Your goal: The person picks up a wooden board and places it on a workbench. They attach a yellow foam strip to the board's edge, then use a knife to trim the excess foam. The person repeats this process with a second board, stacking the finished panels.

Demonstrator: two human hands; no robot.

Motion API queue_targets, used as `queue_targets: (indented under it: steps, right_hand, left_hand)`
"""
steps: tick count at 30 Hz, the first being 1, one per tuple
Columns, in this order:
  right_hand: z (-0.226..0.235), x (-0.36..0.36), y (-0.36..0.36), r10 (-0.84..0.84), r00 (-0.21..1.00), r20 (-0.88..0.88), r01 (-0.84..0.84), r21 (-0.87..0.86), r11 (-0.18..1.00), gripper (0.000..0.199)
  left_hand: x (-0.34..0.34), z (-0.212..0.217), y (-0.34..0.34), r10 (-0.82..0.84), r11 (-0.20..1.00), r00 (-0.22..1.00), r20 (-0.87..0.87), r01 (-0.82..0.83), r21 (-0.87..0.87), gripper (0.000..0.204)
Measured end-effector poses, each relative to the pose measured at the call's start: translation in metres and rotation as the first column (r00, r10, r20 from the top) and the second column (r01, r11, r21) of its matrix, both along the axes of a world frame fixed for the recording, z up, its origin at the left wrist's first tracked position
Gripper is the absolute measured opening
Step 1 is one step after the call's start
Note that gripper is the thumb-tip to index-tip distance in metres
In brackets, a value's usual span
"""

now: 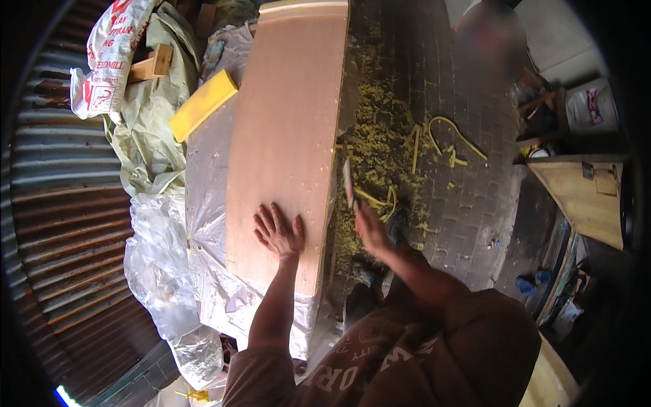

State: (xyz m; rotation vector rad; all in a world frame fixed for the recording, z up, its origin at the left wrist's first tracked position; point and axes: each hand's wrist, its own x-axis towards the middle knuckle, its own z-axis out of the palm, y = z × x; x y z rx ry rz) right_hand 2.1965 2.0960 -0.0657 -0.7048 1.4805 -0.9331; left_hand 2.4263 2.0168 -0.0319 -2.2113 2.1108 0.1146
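Left hand (279,233) presses board (285,136); right hand (371,227) grips a blurred blade (348,183).

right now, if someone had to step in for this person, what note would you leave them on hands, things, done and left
Left hand: flat, fingers spread, pressing on the brown board near its close end.
Right hand: closed around a thin blade-like tool, held just off the board's right edge.
Things: the board lies on a plastic-wrapped slab; a yellow foam block sits at its left.
Done: yellow foam crumbs and strips cover the brick floor beside the right edge, so trimming seems to have taken place there.
Left: cannot tell how much of the edge remains; check it before going on.
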Motion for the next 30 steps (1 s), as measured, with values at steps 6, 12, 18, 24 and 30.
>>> queue_targets:
  steps: [6,12,18,24,30]
  right_hand:
    - [0.009,-0.125,-0.273,-0.372,0.882,-0.288,0.219,-0.449,0.866,0.046]
    - [0.01,0.018,-0.023,0.102,0.993,-0.058,-0.111,-0.165,0.98,0.054]
    - [-0.008,-0.058,-0.086,-0.151,0.988,0.017,0.152,-0.064,0.986,0.058]
    - [0.016,-0.051,-0.184,0.053,0.974,-0.221,-0.058,-0.015,0.998,0.056]
    - [-0.005,-0.044,0.033,0.318,0.948,0.014,-0.318,0.015,0.948,0.057]
  left_hand:
    - [-0.013,0.006,-0.014,-0.046,0.999,0.999,0.0,0.046,-0.012,0.083]
    - [-0.009,0.002,-0.007,-0.02,1.0,1.0,0.008,0.02,-0.017,0.083]
    - [-0.008,0.006,-0.01,-0.041,0.998,0.999,-0.003,0.041,-0.044,0.084]
    - [-0.011,0.002,-0.011,-0.061,0.997,0.998,-0.012,0.06,-0.056,0.084]
    - [-0.004,0.005,-0.003,-0.041,0.997,0.999,-0.017,0.04,-0.06,0.084]
